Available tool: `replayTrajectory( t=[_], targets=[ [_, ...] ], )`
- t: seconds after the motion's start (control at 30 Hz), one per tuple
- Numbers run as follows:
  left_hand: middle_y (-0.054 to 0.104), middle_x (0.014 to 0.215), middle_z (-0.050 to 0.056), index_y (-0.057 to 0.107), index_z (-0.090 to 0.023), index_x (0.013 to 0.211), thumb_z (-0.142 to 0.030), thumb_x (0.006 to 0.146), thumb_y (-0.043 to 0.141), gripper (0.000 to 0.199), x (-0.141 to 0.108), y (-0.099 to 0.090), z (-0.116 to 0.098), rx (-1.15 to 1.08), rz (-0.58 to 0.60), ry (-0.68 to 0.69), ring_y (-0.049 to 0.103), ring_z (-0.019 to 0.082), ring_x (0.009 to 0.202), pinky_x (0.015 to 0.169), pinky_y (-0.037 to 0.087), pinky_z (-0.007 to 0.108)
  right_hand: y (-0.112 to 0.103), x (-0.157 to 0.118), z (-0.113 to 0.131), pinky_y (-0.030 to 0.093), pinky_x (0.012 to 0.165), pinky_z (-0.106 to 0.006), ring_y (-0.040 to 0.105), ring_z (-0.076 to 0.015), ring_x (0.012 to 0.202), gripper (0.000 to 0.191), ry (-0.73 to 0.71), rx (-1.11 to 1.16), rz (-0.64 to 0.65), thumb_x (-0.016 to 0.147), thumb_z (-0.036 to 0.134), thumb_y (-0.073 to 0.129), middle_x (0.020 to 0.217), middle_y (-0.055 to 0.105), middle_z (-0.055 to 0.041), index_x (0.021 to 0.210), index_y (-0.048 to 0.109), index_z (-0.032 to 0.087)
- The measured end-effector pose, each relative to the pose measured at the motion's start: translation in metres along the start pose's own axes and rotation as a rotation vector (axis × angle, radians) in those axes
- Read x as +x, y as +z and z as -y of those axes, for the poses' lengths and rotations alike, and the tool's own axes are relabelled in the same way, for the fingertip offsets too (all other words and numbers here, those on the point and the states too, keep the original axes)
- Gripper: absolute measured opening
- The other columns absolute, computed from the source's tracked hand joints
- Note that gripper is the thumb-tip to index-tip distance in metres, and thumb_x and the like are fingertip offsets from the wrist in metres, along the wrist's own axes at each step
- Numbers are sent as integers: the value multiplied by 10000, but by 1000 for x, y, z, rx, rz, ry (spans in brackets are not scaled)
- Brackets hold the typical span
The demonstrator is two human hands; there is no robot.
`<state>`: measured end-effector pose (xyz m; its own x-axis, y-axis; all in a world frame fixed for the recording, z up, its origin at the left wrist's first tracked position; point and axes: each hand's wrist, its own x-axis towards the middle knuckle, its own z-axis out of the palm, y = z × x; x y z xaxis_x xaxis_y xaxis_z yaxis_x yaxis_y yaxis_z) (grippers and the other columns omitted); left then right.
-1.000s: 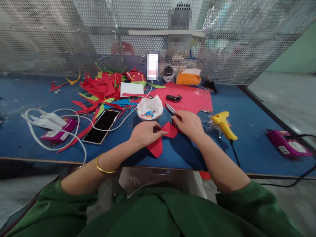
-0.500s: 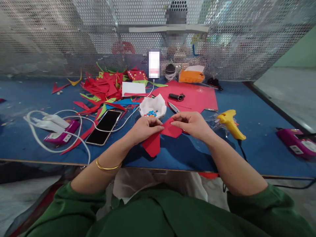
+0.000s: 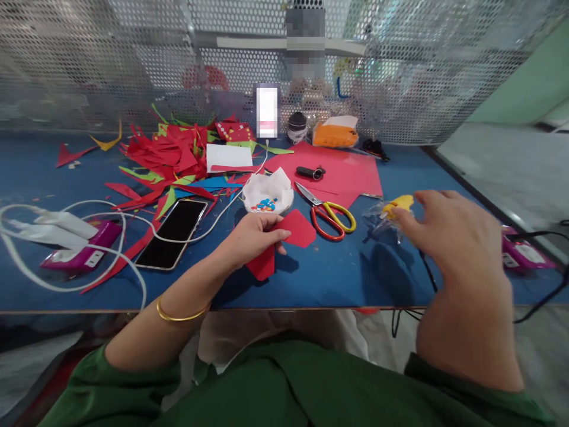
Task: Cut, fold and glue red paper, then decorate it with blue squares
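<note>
My left hand [image 3: 255,237] is closed on a folded red paper piece [image 3: 301,229], pinched between thumb and fingers. One angled flap sticks out to the right and another hangs below the palm. Over at the right, my right hand [image 3: 453,237] reaches over a yellow glue gun [image 3: 395,207], thumb and index finger apart on either side of it. The gun's handle is hidden behind the hand, so firm contact cannot be made out. Red-and-yellow-handled scissors [image 3: 332,218] lie between the hands. A paper-lined bowl [image 3: 284,204] with small blue and orange bits stands just beyond my left hand.
Red, green and blue paper scraps [image 3: 171,148] heap at the back left. A phone [image 3: 173,234], white cables and a purple power strip [image 3: 106,234] lie left. Red sheets [image 3: 351,169] carry a black key fob [image 3: 306,172]. Beyond is a perforated metal screen [image 3: 151,65], a person behind it.
My right hand has let go of the red paper and moved right to the glue gun, uncovering the scissors. My left hand still holds the paper. The view has shifted slightly.
</note>
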<state>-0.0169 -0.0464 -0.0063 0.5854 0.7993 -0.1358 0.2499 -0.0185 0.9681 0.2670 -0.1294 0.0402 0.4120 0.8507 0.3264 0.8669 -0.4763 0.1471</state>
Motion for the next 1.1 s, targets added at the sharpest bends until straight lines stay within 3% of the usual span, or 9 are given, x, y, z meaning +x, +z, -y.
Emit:
replayTrajectory(
  t=[0.1, 0.17, 0.4, 0.53, 0.73, 0.8, 0.9, 1.03, 1.1],
  targets=[
    [668, 603, -16, 615, -173, 753, -288, 795, 686, 141, -1, 1, -3, -25, 3, -19, 683, 133, 576, 637, 516, 259, 21, 6, -22, 368, 632, -361, 666, -321, 960, 411, 4, -119, 288, 954, 502, 502, 1037, 693, -186, 1044, 696, 150],
    [661, 617, -26, 609, -167, 763, -274, 774, 704, 144, -1, 2, -4, -50, 6, -30, 685, 124, 577, 638, 510, 247, 34, 8, -25, 359, 617, -347, 665, -312, 965, 412, 16, -103, 346, 970, 489, 442, 1039, 685, -160, 1045, 684, 165],
    [705, 612, -24, 501, -199, 957, -261, 742, 733, 322, -2, 5, -4, -8, -40, 21, 691, 153, 560, 590, 486, 256, 42, 8, -23, 343, 621, -342, 663, -313, 962, 404, 68, -67, 281, 957, 462, 435, 1037, 683, -160, 1005, 700, 160],
    [716, 595, -9, 484, -179, 1055, -270, 759, 724, 392, -4, 6, -5, 44, -44, 53, 691, 162, 556, 581, 462, 254, 43, 10, -30, 332, 647, -369, 658, -329, 934, 414, 80, -19, 233, 923, 441, 478, 1045, 691, -223, 1025, 702, 108],
    [711, 605, -37, 448, -132, 1403, -254, 773, 712, 694, -5, 5, -5, 65, -16, 117, 699, 155, 599, 654, 504, 268, 44, 8, -30, 332, 633, -379, 690, -356, 917, 461, 153, 148, 237, 898, 450, 490, 1004, 714, -275, 1112, 664, 80],
    [703, 620, -35, 544, -135, 1327, -257, 778, 701, 583, -5, 5, -4, 22, 26, 121, 694, 144, 598, 641, 512, 260, 45, 7, -26, 326, 608, -378, 707, -353, 852, 491, 208, 170, 220, 901, 441, 486, 949, 717, -293, 1155, 633, 48],
    [688, 626, -20, 670, -135, 1034, -268, 788, 697, 281, -4, 6, -4, -36, 42, 105, 666, 121, 569, 602, 510, 240, 46, 6, -24, 308, 584, -377, 714, -352, 783, 501, 285, 196, 169, 887, 399, 528, 892, 709, -313, 1197, 580, 10],
    [701, 674, -2, 708, -155, 867, -275, 793, 698, 141, -3, 7, -3, -106, -55, 91, 640, 104, 591, 619, 507, 236, 44, 2, -32, 290, 580, -383, 708, -369, 797, 458, 373, 207, 71, 865, 309, 565, 928, 695, -324, 1228, 524, 33],
    [725, 730, 10, 741, -165, 843, -290, 777, 710, 144, -2, 6, -2, -104, -125, 76, 636, 112, 634, 656, 512, 253, 41, -2, -38, 313, 604, -396, 692, -374, 878, 355, 430, 329, -62, 833, 259, 588, 1046, 668, -326, 1144, 556, 92]
  ],
)
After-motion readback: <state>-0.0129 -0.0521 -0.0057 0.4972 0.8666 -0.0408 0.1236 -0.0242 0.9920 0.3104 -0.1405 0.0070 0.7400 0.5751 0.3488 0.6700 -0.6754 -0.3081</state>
